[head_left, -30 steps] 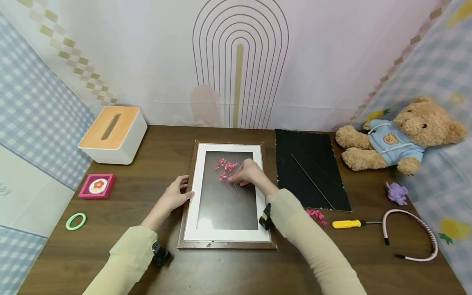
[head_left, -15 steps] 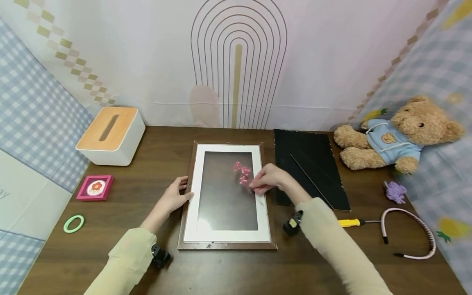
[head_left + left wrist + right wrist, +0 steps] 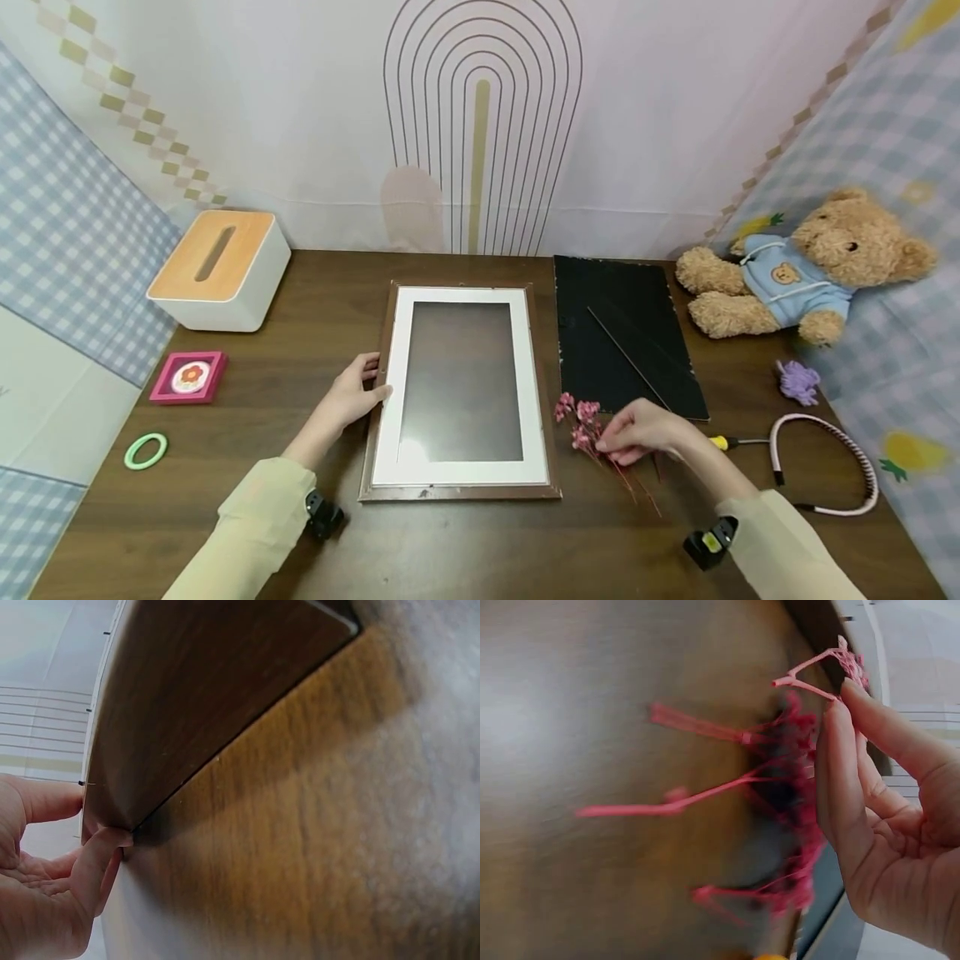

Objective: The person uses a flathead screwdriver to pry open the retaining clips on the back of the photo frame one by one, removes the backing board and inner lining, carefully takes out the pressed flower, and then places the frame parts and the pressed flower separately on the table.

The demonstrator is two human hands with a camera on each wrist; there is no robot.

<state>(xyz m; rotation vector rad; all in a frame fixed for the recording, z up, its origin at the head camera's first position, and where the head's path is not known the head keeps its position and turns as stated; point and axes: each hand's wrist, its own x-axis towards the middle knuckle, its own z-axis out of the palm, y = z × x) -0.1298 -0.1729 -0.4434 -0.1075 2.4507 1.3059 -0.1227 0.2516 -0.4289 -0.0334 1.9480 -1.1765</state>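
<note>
In the head view, my left hand [image 3: 348, 398] holds the left edge of a brown picture frame [image 3: 459, 493] lying flat. Its thumb is over the rim and its fingers are against the side, as the left wrist view shows on the frame's wall [image 3: 180, 690]. My right hand [image 3: 647, 432] pinches a pink dried flower sprig [image 3: 581, 432] to the right of the frame. From the right wrist, the held sprig's forked stem [image 3: 810, 671] sticks out between thumb and fingertips. More pink sprigs [image 3: 705, 796] lie close below that hand, blurred.
A black backing board [image 3: 615, 358] with a thin stick [image 3: 626, 354] on it lies behind my right hand. Further right are a partly hidden yellow screwdriver [image 3: 722, 442], a headband [image 3: 862, 450] and a teddy bear [image 3: 795, 275]. Leftward stand a tissue box [image 3: 240, 292], pink box [image 3: 183, 397] and green ring [image 3: 130, 454].
My right hand has lifted the pink sprig off the frame's dark panel and carried it right and towards me, beside the frame. The left hand stays at the frame's left edge.
</note>
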